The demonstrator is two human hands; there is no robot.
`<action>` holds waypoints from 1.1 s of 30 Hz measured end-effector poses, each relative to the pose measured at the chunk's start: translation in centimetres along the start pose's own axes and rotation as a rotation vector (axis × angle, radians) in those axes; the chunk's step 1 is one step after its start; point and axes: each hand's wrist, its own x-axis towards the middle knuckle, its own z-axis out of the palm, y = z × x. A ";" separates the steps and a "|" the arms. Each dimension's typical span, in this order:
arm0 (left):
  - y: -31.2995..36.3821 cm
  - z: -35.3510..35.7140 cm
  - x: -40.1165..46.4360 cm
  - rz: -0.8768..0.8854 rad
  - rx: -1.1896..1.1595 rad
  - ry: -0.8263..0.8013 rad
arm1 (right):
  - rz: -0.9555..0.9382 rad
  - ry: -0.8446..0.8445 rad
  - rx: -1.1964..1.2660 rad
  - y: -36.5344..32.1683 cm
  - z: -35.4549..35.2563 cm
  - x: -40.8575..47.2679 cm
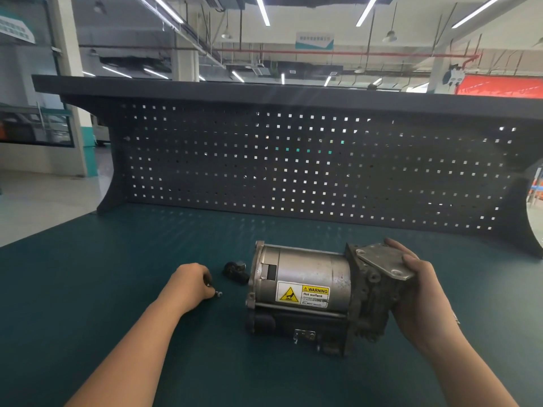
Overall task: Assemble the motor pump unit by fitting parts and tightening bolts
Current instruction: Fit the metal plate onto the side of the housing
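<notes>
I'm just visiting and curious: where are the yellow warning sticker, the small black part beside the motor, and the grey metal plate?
Yellow warning sticker (pixel 302 294): head view, label's middle.
Small black part (pixel 235 270): head view, its top.
Grey metal plate (pixel 382 259): head view, flat face.

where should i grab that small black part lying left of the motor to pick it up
Pinch the small black part across its narrow body from above. It lies flat on the green mat, its right end close to the motor, so come from the left, open side.
</notes>
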 end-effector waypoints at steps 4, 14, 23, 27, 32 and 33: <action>-1.1 -0.9 0.1 -0.343 -1.174 0.002 | 0.005 0.010 0.000 0.0 0.1 0.0; -0.3 -1.7 -0.4 -0.464 -1.799 -0.239 | -0.006 0.010 0.001 -0.1 0.2 -0.1; 2.4 1.1 -1.7 -0.045 0.366 -0.164 | 0.001 0.008 0.003 0.0 0.0 -0.1; 2.6 1.2 -1.8 -0.069 0.265 -0.145 | 0.001 0.014 0.003 0.1 -0.1 0.0; 5.6 -3.6 -3.5 0.035 -0.518 0.428 | -0.033 0.086 -0.032 0.0 0.8 -0.3; 7.2 -4.7 -4.2 0.089 -0.714 0.450 | -0.061 0.127 -0.062 0.1 1.0 -0.4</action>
